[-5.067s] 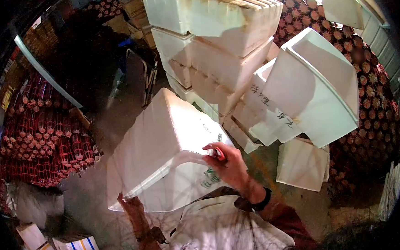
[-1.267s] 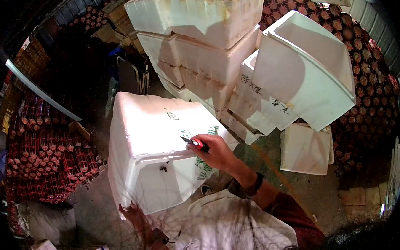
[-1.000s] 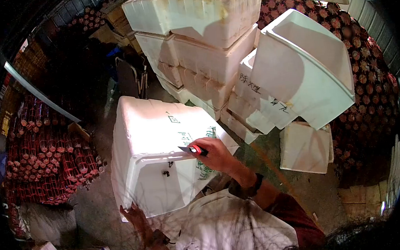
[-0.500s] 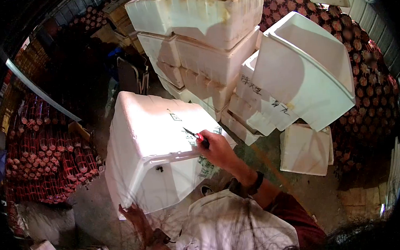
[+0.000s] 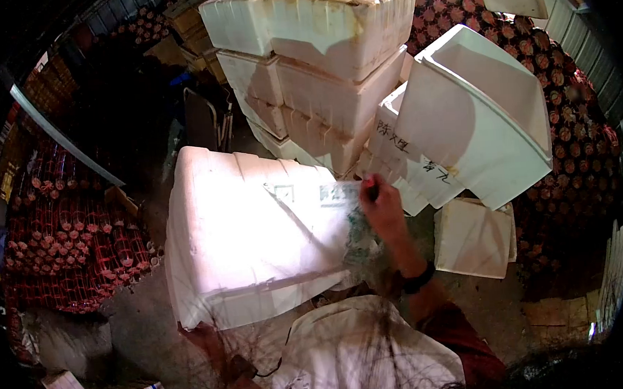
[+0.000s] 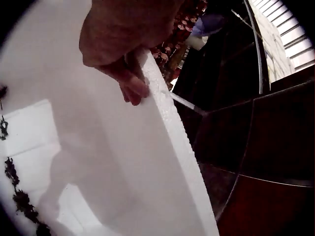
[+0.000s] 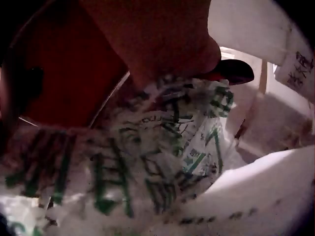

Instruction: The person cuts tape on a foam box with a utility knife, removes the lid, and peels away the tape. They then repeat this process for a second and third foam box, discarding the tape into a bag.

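Observation:
A white foam box lies tipped on its side in front of me, its outer face lit brightly. My left hand grips the box rim at the lower left; in the left wrist view its fingers curl over the foam edge. Dark dried bits lie inside the box. My right hand, at the box's right end, holds a red and black knife, its handle end sticking out of the fist. Clear packing tape printed in green runs crumpled from that fist; a stretch of it spans the box face.
A tall stack of foam boxes stands behind. An open foam box leans at its right, with a foam lid below. Red-netted bundles are piled at the left, more bundles at the right.
My right hand has moved from the box's near edge to its right end, drawing the printed tape off the face. The box has tipped so its opening is now mostly hidden. My left hand stays on the rim.

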The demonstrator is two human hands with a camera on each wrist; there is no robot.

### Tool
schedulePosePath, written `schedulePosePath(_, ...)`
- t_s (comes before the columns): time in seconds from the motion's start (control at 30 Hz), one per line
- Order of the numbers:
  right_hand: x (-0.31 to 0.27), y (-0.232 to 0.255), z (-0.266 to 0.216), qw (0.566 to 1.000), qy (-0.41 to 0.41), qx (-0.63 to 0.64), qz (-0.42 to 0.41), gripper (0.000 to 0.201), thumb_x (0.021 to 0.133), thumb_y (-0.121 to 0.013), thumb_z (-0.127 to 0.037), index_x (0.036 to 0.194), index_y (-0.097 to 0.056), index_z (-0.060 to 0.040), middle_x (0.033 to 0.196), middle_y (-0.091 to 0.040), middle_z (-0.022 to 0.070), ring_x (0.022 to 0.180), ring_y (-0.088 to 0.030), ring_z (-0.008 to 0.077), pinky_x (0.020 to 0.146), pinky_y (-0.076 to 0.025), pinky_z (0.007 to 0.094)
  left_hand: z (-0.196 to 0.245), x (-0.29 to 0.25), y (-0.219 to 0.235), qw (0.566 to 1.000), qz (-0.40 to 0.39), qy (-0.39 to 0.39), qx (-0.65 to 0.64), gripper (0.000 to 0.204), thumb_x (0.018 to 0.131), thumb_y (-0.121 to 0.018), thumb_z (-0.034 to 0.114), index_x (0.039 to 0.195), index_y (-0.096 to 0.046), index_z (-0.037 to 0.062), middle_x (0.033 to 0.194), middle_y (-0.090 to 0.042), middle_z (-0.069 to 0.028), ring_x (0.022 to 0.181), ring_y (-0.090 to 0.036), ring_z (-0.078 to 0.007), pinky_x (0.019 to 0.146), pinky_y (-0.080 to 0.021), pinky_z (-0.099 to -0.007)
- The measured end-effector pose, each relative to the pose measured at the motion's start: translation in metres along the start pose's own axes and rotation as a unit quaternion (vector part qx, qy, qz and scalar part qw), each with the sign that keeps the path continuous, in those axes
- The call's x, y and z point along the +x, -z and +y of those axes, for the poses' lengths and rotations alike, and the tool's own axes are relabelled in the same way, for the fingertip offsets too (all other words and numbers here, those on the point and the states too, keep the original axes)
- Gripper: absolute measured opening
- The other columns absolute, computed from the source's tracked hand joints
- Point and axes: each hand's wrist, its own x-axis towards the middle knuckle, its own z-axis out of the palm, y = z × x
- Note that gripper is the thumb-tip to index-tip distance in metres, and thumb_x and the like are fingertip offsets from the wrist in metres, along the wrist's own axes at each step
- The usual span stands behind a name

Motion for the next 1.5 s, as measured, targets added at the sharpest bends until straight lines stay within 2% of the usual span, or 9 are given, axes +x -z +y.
schedulePosePath(0.03,0.005,0.009,0.008,1.000,-0.011,-0.002,0.015,0.017,0.087,-0.062,-0.014,0.099,-0.056,-0.0027,0.083,-0.063,0.0205,0.074,-0.063,0.0354,0.066,-0.050,0.0422,0.003,0.003,0.002,0.979,0.001,0.083,-0.187,0.054,0.096,-0.056,0.018,0.144,-0.035,0.0069,0.126,-0.054,-0.0141,0.083,-0.060,-0.0136,0.064,-0.054,-0.0202)
schedulePosePath(0.1,0.018,0.040,0.033,0.995,-0.014,0.015,0.099,0.017,0.088,-0.062,-0.015,0.098,-0.056,-0.0026,0.084,-0.064,0.0204,0.075,-0.063,0.0349,0.066,-0.050,0.0415,0.013,0.006,0.011,0.815,0.004,0.235,-0.530,0.061,0.095,-0.058,0.029,0.146,-0.034,0.0059,0.135,-0.053,-0.0143,0.077,-0.063,-0.0134,0.065,-0.057,-0.0234)
schedulePosePath(0.13,0.023,0.058,0.047,0.988,-0.048,-0.024,0.143,0.016,0.090,-0.060,-0.016,0.098,-0.056,-0.0027,0.080,-0.062,0.0177,0.070,-0.061,0.0320,0.065,-0.049,0.0410,0.048,-0.010,-0.019,0.805,0.134,0.249,-0.522,0.069,0.094,-0.057,0.039,0.147,-0.031,0.0033,0.140,-0.051,-0.0120,0.070,-0.064,-0.0125,0.065,-0.058,-0.0262)
schedulePosePath(0.27,0.015,0.109,0.061,0.988,-0.108,-0.004,0.110,0.016,0.098,-0.055,-0.019,0.095,-0.058,-0.0039,0.068,-0.049,0.0028,0.058,-0.044,0.0158,0.058,-0.043,0.0344,0.024,0.002,0.043,0.737,0.094,0.238,-0.626,0.066,0.095,-0.059,0.032,0.147,-0.031,0.0014,0.138,-0.053,-0.0109,0.070,-0.063,-0.0104,0.064,-0.057,-0.0235)
schedulePosePath(0.47,-0.023,0.092,0.093,0.984,-0.164,0.064,0.002,0.016,0.097,-0.055,-0.021,0.095,-0.056,-0.0046,0.071,-0.046,-0.0001,0.064,-0.040,0.0093,0.060,-0.037,0.0273,0.032,0.002,0.030,0.809,0.144,0.203,-0.533,0.048,0.092,-0.064,0.021,0.132,-0.050,-0.0002,0.105,-0.066,-0.0103,0.063,-0.057,-0.0094,0.061,-0.057,-0.0201)
schedulePosePath(0.83,-0.052,0.053,0.092,0.988,-0.125,0.036,-0.084,0.011,0.088,-0.059,-0.012,0.087,-0.052,-0.0038,0.070,-0.046,0.0098,0.066,-0.045,0.0171,0.059,-0.041,0.0321,0.046,-0.003,0.020,0.792,0.052,0.216,-0.568,0.048,0.091,-0.060,0.017,0.135,-0.048,0.0024,0.137,-0.053,-0.0158,0.076,-0.067,-0.0107,0.065,-0.059,-0.0214)
schedulePosePath(0.97,-0.052,0.029,0.061,0.990,-0.063,0.002,-0.130,0.017,0.081,-0.065,-0.011,0.090,-0.053,-0.0038,0.085,-0.052,0.0139,0.074,-0.055,0.0274,0.065,-0.046,0.0374,0.120,-0.050,-0.068,0.792,0.017,0.301,-0.531,0.051,0.090,-0.062,0.021,0.136,-0.048,0.0026,0.134,-0.056,-0.0156,0.069,-0.066,-0.0100,0.063,-0.059,-0.0210)
schedulePosePath(1.1,-0.043,0.006,0.030,0.982,0.005,0.002,-0.190,0.023,0.079,-0.067,-0.013,0.094,-0.054,-0.0029,0.097,-0.055,0.0162,0.088,-0.059,0.0370,0.074,-0.049,0.0451,0.079,-0.029,-0.054,0.802,0.032,0.251,-0.542,0.054,0.090,-0.062,0.024,0.136,-0.046,0.0024,0.135,-0.055,-0.0153,0.063,-0.064,-0.0090,0.059,-0.058,-0.0201)
schedulePosePath(1.5,-0.033,-0.065,0.020,0.970,0.128,0.034,-0.205,0.022,0.081,-0.068,-0.014,0.099,-0.059,-0.0039,0.093,-0.057,0.0128,0.083,-0.061,0.0336,0.072,-0.051,0.0431,0.038,0.010,-0.021,0.811,0.009,0.288,-0.510,0.057,0.092,-0.060,0.031,0.138,-0.043,0.0026,0.135,-0.054,-0.0160,0.067,-0.064,-0.0098,0.049,-0.054,-0.0193)
